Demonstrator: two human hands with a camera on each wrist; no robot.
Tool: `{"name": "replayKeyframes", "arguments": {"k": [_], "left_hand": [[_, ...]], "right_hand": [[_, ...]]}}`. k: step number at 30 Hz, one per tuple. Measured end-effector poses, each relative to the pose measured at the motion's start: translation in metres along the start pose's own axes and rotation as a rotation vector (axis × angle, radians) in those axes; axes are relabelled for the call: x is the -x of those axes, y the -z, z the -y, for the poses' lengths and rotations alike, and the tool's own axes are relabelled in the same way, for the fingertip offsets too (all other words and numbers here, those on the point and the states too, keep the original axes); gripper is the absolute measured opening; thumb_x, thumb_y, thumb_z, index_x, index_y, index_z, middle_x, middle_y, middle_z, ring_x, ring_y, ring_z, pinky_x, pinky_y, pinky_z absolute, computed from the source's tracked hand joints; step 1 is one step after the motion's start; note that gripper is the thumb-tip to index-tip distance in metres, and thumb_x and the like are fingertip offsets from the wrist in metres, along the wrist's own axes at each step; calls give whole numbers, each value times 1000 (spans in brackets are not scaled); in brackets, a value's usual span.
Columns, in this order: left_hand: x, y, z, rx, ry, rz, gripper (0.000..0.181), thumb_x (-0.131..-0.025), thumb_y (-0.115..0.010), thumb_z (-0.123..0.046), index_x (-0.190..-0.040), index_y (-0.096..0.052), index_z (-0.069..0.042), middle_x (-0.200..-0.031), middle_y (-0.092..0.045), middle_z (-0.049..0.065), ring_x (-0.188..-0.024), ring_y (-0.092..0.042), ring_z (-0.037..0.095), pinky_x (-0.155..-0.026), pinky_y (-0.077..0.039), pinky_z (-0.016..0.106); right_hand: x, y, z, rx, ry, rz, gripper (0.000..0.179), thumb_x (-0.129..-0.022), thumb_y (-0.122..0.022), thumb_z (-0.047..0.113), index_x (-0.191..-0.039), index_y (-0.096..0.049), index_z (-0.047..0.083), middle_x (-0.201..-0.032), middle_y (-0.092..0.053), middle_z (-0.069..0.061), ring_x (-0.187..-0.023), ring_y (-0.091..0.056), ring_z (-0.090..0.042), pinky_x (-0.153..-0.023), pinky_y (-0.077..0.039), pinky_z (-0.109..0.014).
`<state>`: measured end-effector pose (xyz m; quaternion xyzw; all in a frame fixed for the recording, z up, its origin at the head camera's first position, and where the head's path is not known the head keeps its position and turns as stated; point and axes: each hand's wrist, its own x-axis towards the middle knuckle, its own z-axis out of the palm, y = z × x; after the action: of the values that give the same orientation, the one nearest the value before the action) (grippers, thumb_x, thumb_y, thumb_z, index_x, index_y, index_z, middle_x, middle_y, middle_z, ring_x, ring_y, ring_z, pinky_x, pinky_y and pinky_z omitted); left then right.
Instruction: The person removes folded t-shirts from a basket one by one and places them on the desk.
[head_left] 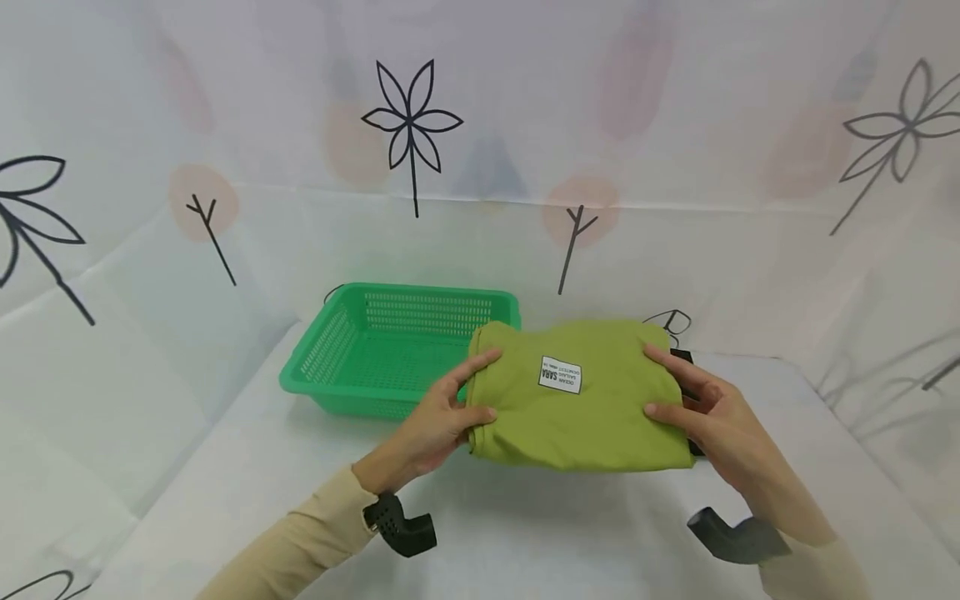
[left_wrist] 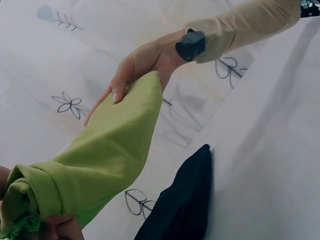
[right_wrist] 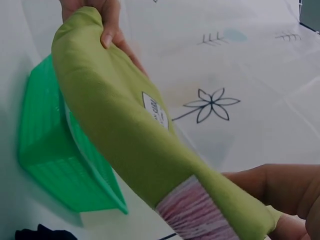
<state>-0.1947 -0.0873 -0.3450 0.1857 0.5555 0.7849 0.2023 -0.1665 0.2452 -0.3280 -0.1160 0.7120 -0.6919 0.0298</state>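
A folded yellow-green cloth garment (head_left: 585,425) with a white printed label (head_left: 560,375) is held up between both hands, over the table. My left hand (head_left: 435,421) grips its left edge, thumb on the near face. At the opposite edge my right hand (head_left: 716,417) pinches it the same way. In the left wrist view, folded layers show at the left end of the garment (left_wrist: 110,145). A pinkish striped patch (right_wrist: 197,212) shows on its lower part in the right wrist view.
A green plastic basket (head_left: 322,387) with slotted walls stands at the back left of the white table (head_left: 247,500), partly behind the garment. A dark cloth-like thing (left_wrist: 182,200) lies on the table to the right, mostly hidden in the head view. Patterned white sheeting (head_left: 480,250) encloses the table.
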Motion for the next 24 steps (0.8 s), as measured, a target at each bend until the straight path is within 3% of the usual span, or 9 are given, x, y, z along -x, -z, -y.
{"name": "replayKeyframes", "arguments": {"k": [12,24], "left_hand": [[-2,-21,20,28,5,44,75,-90,-52,16,-153,-32,-19,-144,-32,17,-112,-53,24,-78,-52,32],[-7,-39,52,64,6,16,73,-87,-50,19,-150,-38,-17,-141,-36,17,-114,-53,27,-80,-52,33]], "right_hand": [[26,17,-13,-8,75,-18,68,-91,-59,-10,-150,-39,16,-138,-44,3,-98,-63,-11,-72,-55,-28],[43,31,-32,-19,-2,-91,65,-93,-58,-7,-149,-42,21,-138,-44,11,-103,-61,-7,-75,-54,-28]]}}
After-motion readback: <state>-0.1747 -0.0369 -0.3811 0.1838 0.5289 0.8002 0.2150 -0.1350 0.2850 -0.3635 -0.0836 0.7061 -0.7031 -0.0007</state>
